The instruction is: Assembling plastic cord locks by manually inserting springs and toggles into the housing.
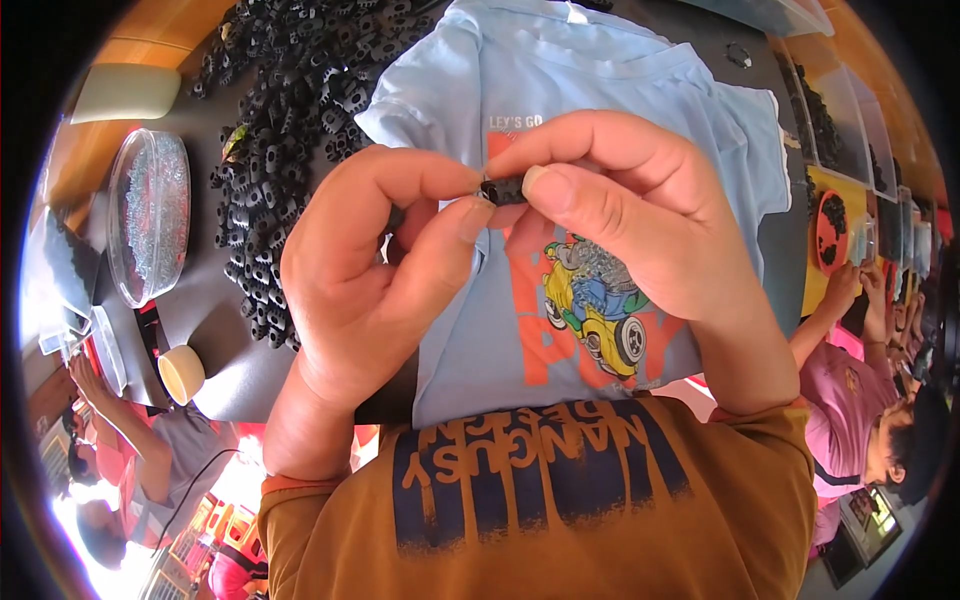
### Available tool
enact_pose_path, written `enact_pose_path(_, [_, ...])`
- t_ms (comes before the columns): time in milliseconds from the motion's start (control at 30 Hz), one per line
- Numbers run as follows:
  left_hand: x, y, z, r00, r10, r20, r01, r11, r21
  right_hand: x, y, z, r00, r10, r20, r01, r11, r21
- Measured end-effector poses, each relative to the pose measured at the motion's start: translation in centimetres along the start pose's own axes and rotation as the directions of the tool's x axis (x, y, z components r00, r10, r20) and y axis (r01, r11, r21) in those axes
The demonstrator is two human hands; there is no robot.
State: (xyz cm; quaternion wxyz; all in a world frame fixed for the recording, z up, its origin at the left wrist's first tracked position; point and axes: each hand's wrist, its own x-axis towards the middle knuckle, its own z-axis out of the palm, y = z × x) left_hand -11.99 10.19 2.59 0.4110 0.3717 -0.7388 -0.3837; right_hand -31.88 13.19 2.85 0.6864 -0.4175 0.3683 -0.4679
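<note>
Both hands meet above a light blue T-shirt (620,75) spread on the dark table. In the thumb and fingers of my right hand (640,200) is a small black plastic piece (509,190). My left hand (375,250) is closed in a pinch at the piece's left end, where a tiny shiny bit shows; what its fingertips hold is too small to make out. Below the fingers, a small heap of fine grey metal-looking parts (598,262) lies on the shirt's printed car. Left of the shirt spreads a large pile of similar black plastic pieces (275,170).
A clear oval tub (180,215) of tiny shiny parts stands at the left, near a yellow cup (182,375). A small dark ring (738,55) lies far right. Clear bins (835,115) and a red dish (831,232) are beyond it. Other people work at both sides.
</note>
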Motion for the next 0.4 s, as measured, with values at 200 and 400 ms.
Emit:
enact_pose_path(200, [0.12, -0.21, -0.09, 0.998, 0.068, -0.01, -0.068, 0.997, -0.035, -0.24, 0.31, 0.34, 0.999, -0.01, 0.035, 0.007, 0.996, 0.084])
enact_pose_path(400, [0.03, -0.22, 0.06, 0.995, 0.104, 0.006, -0.103, 0.991, -0.086, -0.26, 0.08, 0.08, 0.996, 0.038, 0.081, -0.026, 0.989, -0.145])
